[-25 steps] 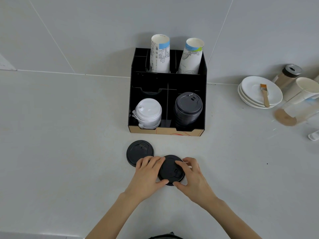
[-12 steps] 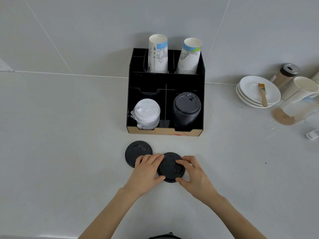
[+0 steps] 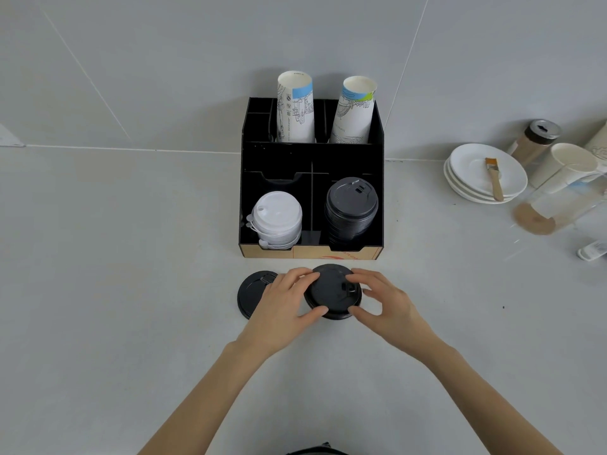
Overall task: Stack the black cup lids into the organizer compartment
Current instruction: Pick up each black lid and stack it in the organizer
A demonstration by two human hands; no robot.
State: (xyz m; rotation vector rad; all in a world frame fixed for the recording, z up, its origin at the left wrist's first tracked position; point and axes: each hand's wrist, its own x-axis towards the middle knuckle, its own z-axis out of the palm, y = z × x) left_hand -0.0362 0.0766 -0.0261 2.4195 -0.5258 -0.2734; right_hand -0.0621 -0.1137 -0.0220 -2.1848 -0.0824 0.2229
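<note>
A black cup lid is held between both hands just in front of the organizer. My left hand grips its left edge, my right hand its right edge. A second black lid lies flat on the counter to the left, partly under my left hand. The organizer's front right compartment holds a tall stack of black lids. White lids fill the front left compartment.
Two paper cup stacks stand in the organizer's rear slots. At the right are stacked white plates with a brush, a shaker jar, paper cups and a brown spill.
Both hands have moved forward with the black lid, from the counter near me to close in front of the organizer. The lid on the left has stayed put.
</note>
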